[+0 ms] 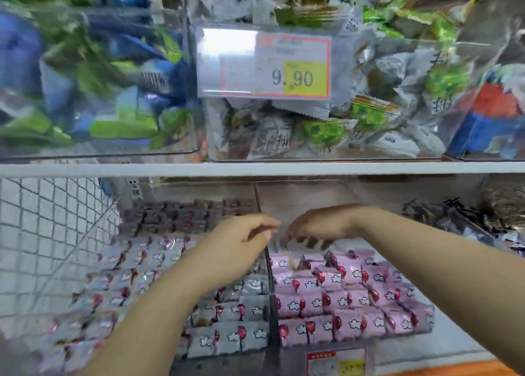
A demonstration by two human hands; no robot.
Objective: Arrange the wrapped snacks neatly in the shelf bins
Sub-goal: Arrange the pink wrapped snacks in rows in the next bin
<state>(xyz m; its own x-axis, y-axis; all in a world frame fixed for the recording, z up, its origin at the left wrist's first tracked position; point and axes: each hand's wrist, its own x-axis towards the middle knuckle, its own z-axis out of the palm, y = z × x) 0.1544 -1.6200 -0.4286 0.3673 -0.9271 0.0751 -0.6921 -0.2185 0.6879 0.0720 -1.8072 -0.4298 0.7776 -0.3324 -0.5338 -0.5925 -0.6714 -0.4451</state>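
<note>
Right grip (321, 225) pinches a wrapped snack (312, 243) at frame centre, likely to fill the back row; left grip (241, 235) state untellable (motion blur).

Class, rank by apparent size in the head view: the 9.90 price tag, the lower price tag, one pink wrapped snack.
Largest: 9.90 price tag. The lower price tag and pink wrapped snack look alike; the frame crops the tag, so unranked.

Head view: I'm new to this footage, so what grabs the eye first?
The 9.90 price tag on the upper middle bin, centre. Below it, the left hand and right hand meet above tidy rows of pink balloon-print snacks in the lower right bin.
</note>
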